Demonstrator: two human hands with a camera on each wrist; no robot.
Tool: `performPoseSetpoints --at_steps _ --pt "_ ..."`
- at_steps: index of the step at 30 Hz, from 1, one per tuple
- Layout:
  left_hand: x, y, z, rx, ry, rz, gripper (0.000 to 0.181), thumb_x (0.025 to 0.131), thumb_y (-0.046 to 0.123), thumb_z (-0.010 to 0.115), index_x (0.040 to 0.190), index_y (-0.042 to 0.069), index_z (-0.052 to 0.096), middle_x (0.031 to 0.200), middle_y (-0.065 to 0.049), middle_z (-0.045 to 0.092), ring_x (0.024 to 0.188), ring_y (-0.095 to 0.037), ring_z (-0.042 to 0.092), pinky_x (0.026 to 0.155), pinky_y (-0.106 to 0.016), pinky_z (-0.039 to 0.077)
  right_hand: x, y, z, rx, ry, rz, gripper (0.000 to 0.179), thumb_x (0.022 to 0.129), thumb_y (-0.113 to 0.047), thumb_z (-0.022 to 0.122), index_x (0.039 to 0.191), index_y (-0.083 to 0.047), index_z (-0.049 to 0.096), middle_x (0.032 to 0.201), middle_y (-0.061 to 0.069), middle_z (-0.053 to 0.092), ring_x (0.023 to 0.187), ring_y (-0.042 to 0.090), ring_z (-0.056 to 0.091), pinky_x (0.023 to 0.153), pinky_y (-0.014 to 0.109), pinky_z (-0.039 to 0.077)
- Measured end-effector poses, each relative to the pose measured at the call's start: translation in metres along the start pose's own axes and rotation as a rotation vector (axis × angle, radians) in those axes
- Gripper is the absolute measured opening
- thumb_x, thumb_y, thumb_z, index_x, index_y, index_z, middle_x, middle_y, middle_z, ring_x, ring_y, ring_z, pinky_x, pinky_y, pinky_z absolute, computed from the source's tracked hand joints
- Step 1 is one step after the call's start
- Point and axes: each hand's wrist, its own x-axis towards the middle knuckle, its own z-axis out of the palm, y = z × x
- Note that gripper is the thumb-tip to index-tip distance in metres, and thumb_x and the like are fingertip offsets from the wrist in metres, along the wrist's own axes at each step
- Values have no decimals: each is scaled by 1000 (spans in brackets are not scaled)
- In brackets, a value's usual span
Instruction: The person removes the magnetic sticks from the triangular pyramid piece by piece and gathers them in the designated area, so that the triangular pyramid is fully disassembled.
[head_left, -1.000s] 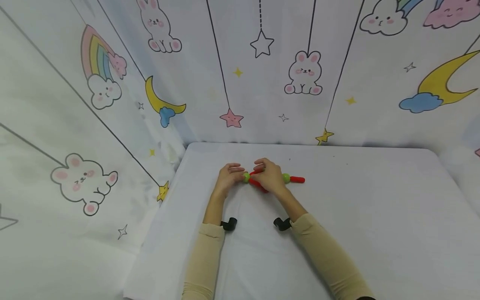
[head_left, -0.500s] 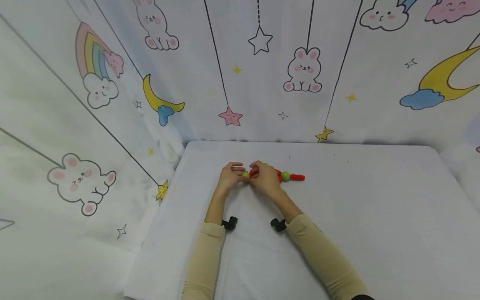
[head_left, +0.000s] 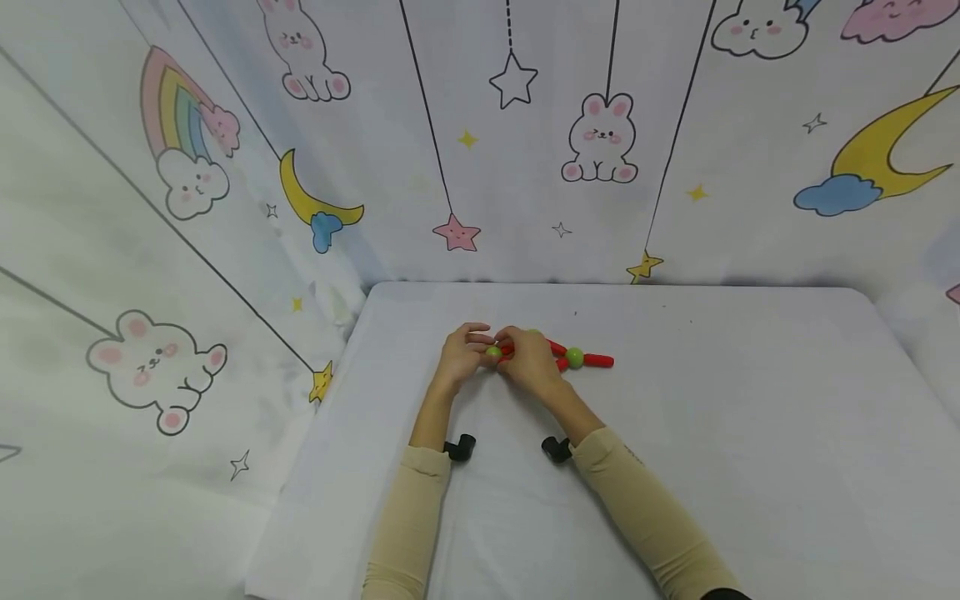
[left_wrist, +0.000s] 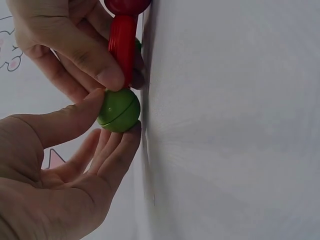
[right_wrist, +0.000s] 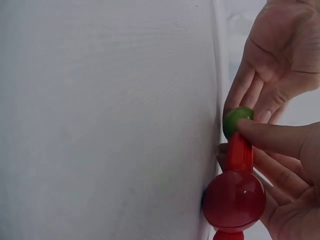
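Note:
In the head view, my left hand [head_left: 459, 360] pinches a green ball [head_left: 493, 352] between thumb and fingers. Close beside it, my right hand [head_left: 531, 365] grips a red rod that meets this ball. The left wrist view shows the red rod [left_wrist: 121, 50] running from the green ball [left_wrist: 119, 111] to a dark red ball [left_wrist: 127, 4]. Past my right hand, more of the ball-and-rod construction lies on the table: another green ball [head_left: 574, 357] joins several red rods, one rod [head_left: 598, 361] pointing right. My right hand hides the middle part.
A white-covered table [head_left: 735, 450] extends around the hands, widest to the right. Behind it hangs a white curtain [head_left: 405, 167] printed with rabbits, stars and moons. Black wrist cameras sit on both forearms, the left one [head_left: 461, 448] and the right one [head_left: 557, 450].
My right hand has moved left along the construction toward the left hand, uncovering red rods on its right. The left hand stays at the green ball. The head view has shifted slightly.

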Motion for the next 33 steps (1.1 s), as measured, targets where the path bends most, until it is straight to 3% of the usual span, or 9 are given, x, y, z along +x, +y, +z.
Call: performPoseSetpoints --at_steps 7,20,24,28,31,33 --pt "0 -1 -1 -30 -16 -9 66 83 -14 77 144 -1 55 126 -22 68 116 -32 70 86 -29 58 1 4 -1 65 5 -12 42 78 -4 90 117 -5 74 105 8 79 105 27 72 93 44 56" --pt "1 0 -2 -55 3 -55 66 83 -14 77 144 1 56 126 -20 69 115 -32 69 85 -30 58 2 3 -3 90 -4 20 42 77 -4 91 116 -5 74 104 8 80 105 28 72 95 46 54" --pt "1 2 -2 -23 8 -47 65 85 -11 77 145 0 54 126 -20 69 115 -32 70 87 -32 58 2 3 -5 89 -5 18 42 78 -3 91 116 -4 74 104 9 80 103 28 72 94 47 54" --pt "1 2 -10 7 81 -33 61 86 -10 77 143 0 56 126 -20 70 115 -30 69 90 -32 57 2 6 -7 71 -19 40 42 79 -4 90 118 -5 74 105 7 80 102 26 73 98 47 53" --pt "1 2 -21 -46 143 -33 60 86 -11 76 142 0 58 125 -18 70 115 -29 68 92 -34 57 2 9 -8 64 -23 66 42 79 -4 90 118 -6 74 106 5 80 100 24 73 96 44 55" --pt "2 2 -27 -102 142 -36 61 86 -12 75 143 0 56 126 -17 70 117 -30 67 94 -35 57 2 11 -8 74 -22 73 42 79 -4 90 118 -7 74 106 5 79 99 23 73 90 43 58"
